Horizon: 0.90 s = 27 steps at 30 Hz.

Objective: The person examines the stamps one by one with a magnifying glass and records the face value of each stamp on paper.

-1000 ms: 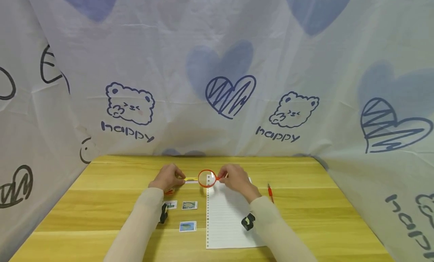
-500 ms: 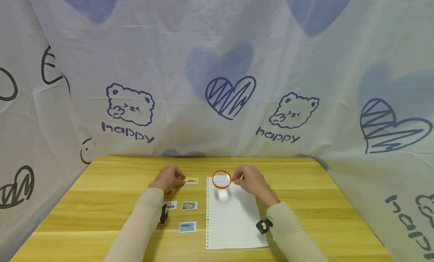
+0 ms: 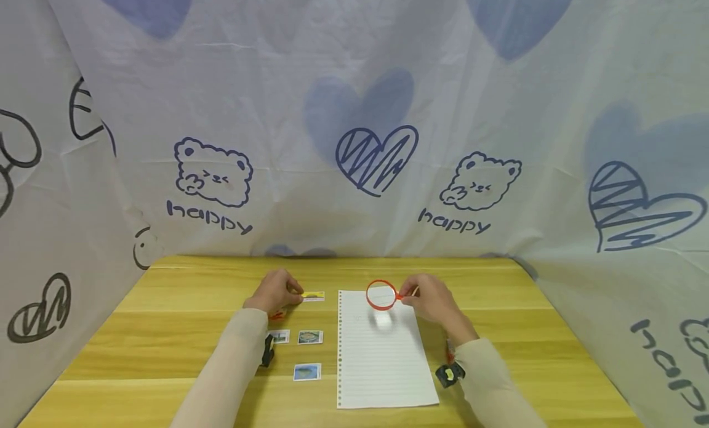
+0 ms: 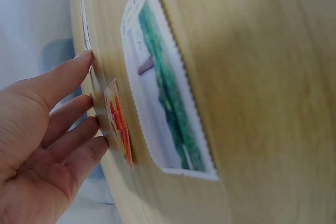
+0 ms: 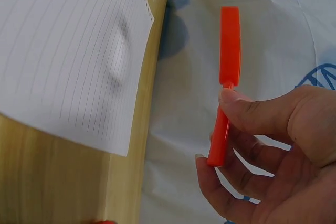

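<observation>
With thumb and fingertips my left hand [image 3: 275, 290] pinches the left end of a yellow-topped postage stamp [image 3: 314, 296] low at the table's back. In the left wrist view a red-and-yellow stamp [image 4: 118, 121] and a green landscape stamp [image 4: 165, 87] lie beside that hand. My right hand [image 3: 436, 302] holds a red magnifying glass [image 3: 381, 295] by its short handle, above the upper part of a lined sheet [image 3: 382, 360]. From the right wrist its red frame [image 5: 230, 45] appears edge-on, the thumb pressing the handle.
On the wooden table [image 3: 532, 342], a stamp with a round picture [image 3: 310, 337] and a blue stamp [image 3: 307, 371] lie left of the sheet. A red pen [image 3: 450, 351] is partly hidden by the right wrist. A printed white curtain [image 3: 293, 188] hangs behind.
My right hand has carried the magnifying glass rightward, away from the yellow-topped stamp and over the lined sheet. My left hand has stayed in place at the stamp.
</observation>
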Each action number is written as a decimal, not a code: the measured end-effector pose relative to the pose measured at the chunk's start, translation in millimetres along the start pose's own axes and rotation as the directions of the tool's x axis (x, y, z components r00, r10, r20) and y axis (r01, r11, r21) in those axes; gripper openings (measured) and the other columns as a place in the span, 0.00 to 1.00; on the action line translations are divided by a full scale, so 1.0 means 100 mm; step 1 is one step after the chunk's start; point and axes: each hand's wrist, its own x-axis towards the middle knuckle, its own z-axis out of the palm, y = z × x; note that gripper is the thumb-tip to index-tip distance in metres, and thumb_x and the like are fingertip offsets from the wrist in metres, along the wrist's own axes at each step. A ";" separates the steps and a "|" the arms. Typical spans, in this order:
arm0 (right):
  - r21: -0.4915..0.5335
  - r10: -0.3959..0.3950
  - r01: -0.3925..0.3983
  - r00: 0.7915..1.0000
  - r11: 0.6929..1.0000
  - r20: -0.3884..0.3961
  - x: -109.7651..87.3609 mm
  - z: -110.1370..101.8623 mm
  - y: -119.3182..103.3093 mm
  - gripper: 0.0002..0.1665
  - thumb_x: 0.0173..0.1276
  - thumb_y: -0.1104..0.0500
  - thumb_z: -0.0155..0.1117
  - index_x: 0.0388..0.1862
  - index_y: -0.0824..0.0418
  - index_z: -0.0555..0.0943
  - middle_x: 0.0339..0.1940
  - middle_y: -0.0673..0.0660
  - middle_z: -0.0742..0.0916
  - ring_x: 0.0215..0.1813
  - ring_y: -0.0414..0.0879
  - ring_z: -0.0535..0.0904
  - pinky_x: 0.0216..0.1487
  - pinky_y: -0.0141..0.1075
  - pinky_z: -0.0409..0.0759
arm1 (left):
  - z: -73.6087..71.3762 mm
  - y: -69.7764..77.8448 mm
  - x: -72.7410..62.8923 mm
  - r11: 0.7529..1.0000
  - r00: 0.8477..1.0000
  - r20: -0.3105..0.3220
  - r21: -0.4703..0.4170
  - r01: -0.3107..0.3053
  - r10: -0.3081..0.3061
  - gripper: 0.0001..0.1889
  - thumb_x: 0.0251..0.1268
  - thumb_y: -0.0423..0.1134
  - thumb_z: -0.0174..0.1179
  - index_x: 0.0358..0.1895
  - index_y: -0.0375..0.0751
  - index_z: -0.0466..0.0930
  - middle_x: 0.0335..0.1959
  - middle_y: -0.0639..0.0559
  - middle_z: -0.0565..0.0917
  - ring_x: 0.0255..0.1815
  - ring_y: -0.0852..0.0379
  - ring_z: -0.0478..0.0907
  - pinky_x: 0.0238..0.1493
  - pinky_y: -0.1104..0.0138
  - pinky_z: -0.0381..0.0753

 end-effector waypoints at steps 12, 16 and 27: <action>0.032 0.047 -0.046 0.999 0.998 -0.023 -0.17 -0.19 0.31 0.03 0.64 0.66 0.74 0.33 0.60 0.87 0.32 0.53 0.89 0.33 0.42 0.79 0.35 0.34 0.77 | 0.00 -0.01 0.00 1.000 1.000 -0.003 0.004 0.012 -0.012 0.08 0.61 0.34 0.73 0.43 0.41 0.92 0.49 0.45 0.91 0.51 0.47 0.84 0.57 0.48 0.83; 0.026 0.059 -0.058 0.998 0.998 -0.024 -0.22 -0.24 0.42 0.03 0.64 0.66 0.74 0.33 0.60 0.87 0.32 0.53 0.89 0.33 0.42 0.79 0.34 0.33 0.77 | 0.00 0.01 0.00 1.000 1.000 -0.001 0.001 0.007 -0.007 0.08 0.61 0.34 0.74 0.43 0.40 0.92 0.48 0.44 0.91 0.51 0.46 0.85 0.57 0.49 0.84; 0.013 0.048 -0.047 0.999 0.999 -0.022 -0.37 -0.35 0.68 0.03 0.63 0.68 0.74 0.33 0.62 0.87 0.33 0.56 0.90 0.34 0.43 0.81 0.37 0.34 0.80 | -0.01 0.02 -0.01 1.000 1.000 0.011 -0.011 0.022 -0.022 0.08 0.62 0.35 0.73 0.44 0.41 0.92 0.51 0.43 0.90 0.55 0.44 0.84 0.61 0.46 0.82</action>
